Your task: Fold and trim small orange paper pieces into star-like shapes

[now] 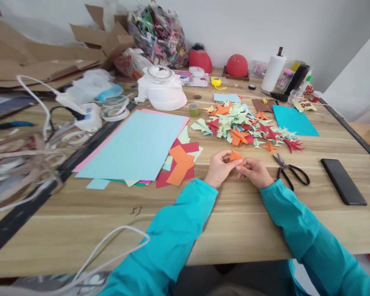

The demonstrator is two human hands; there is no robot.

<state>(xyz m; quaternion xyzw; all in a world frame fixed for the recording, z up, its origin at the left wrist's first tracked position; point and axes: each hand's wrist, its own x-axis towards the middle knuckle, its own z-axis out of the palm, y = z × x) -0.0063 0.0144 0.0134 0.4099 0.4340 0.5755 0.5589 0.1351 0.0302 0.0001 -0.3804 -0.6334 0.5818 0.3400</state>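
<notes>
A small folded piece of orange paper (236, 156) is held up just above the wooden table, its top coming to a point. My left hand (219, 167) pinches it from the left, thumb along its lower edge. On the other side, my right hand (253, 170) grips its lower right corner between thumb and fingers. Beyond both hands lies a pile of folded paper shapes (231, 123) in pale green, red, orange and blue. Flat orange paper pieces (180, 164) lie left of my left hand, over red ones. Black-handled scissors (291, 169) rest beside my right wrist.
Large light-blue sheets (132, 144) lie on the left over pink ones. A black phone (343, 181) is at the right, a turquoise sheet (296, 120) behind it. A green thread spool (193, 109) stands near the pile. A white cable (111, 234) loops over the front left edge.
</notes>
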